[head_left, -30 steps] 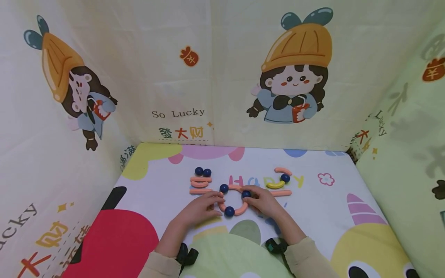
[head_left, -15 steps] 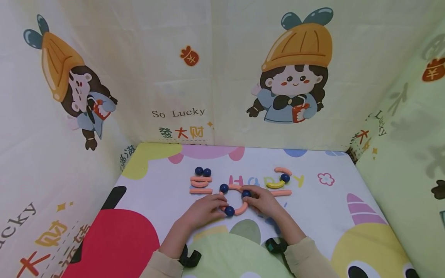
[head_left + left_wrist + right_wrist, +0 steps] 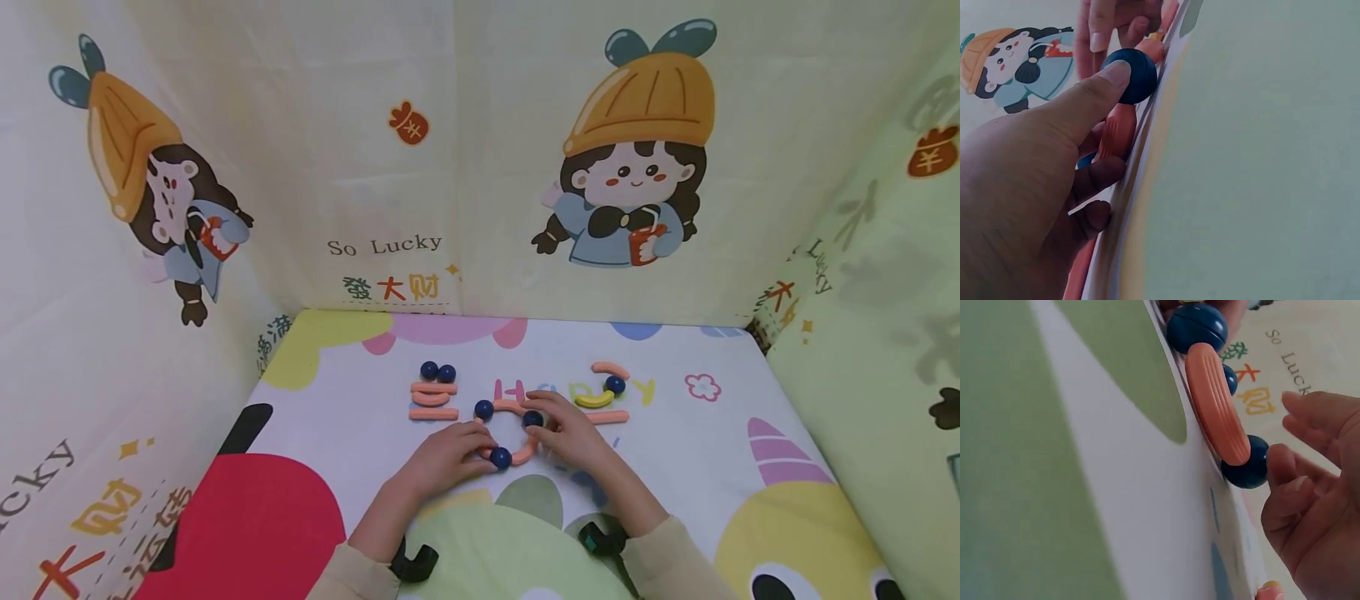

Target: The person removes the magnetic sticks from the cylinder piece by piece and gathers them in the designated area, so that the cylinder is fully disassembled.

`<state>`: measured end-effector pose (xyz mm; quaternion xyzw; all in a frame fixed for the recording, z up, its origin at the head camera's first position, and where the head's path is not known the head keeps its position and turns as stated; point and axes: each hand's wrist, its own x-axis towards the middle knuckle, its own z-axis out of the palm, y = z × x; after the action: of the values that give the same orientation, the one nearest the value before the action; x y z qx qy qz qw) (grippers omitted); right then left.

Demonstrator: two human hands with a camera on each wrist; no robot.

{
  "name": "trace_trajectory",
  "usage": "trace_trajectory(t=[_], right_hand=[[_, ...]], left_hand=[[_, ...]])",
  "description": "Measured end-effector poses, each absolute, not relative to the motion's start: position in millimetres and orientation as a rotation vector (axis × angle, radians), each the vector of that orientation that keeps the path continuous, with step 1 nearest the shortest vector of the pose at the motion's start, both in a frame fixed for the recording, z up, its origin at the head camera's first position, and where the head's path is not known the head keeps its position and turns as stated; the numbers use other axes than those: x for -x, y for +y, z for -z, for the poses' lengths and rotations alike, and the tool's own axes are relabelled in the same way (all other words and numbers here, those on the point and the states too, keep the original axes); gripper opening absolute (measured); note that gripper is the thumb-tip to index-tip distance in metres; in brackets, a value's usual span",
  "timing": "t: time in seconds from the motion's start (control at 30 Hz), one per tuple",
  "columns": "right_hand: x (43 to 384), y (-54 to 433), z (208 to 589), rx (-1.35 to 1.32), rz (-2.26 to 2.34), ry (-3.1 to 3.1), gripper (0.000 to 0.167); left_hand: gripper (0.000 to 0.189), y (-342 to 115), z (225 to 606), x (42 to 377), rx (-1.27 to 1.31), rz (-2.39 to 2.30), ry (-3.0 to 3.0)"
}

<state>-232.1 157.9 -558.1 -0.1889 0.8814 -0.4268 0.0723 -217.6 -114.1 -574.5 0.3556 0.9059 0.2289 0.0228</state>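
Note:
A ring of salmon-pink curved rods [image 3: 525,451] and dark blue balls lies on the table. My left hand [image 3: 452,454] holds its front-left part: the thumb lies on the front ball [image 3: 1137,75], and the other fingers are around the ribbed rod [image 3: 1119,131] behind it. On the other side my right hand [image 3: 573,432] has thumb and index finger spread about the right-hand ball [image 3: 532,419]. In the right wrist view that ball [image 3: 1249,464] sits beside the loosely bent fingers; whether they touch it I cannot tell. Another ball [image 3: 484,409] forms the ring's back-left joint.
At the back left lie two dark blue balls [image 3: 438,372] and several pink rods [image 3: 431,400]. Behind the right hand are a curved pink rod [image 3: 611,368], a blue ball [image 3: 615,384], a yellow curved rod [image 3: 595,400] and a straight pink rod [image 3: 609,417]. Printed cloth walls [image 3: 480,167] enclose the table.
My left hand has moved right along the ring, its thumb now on the front ball. The ring has shifted slightly right. My right index finger has lifted a little away.

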Motion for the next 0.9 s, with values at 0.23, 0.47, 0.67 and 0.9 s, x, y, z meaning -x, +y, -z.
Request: trace_trajectory(t=[0.23, 0.47, 0.67, 0.9], right_hand=[[220, 160, 560, 0.853, 1.280, 2.557, 0.036], [216, 155, 571, 0.848, 1.206, 2.499, 0.032], [214, 153, 577, 0.791, 1.153, 2.511, 0.029], [214, 153, 575, 0.792, 1.140, 2.523, 0.028]], left_hand=[[0.023, -112, 575, 216, -1.152, -0.726, 2.831], [0.020, -113, 579, 218, -1.174, -0.807, 2.809], [0.018, -114, 581, 218, -1.152, -0.844, 2.780], [0.020, -115, 585, 220, -1.104, -0.873, 2.792]])
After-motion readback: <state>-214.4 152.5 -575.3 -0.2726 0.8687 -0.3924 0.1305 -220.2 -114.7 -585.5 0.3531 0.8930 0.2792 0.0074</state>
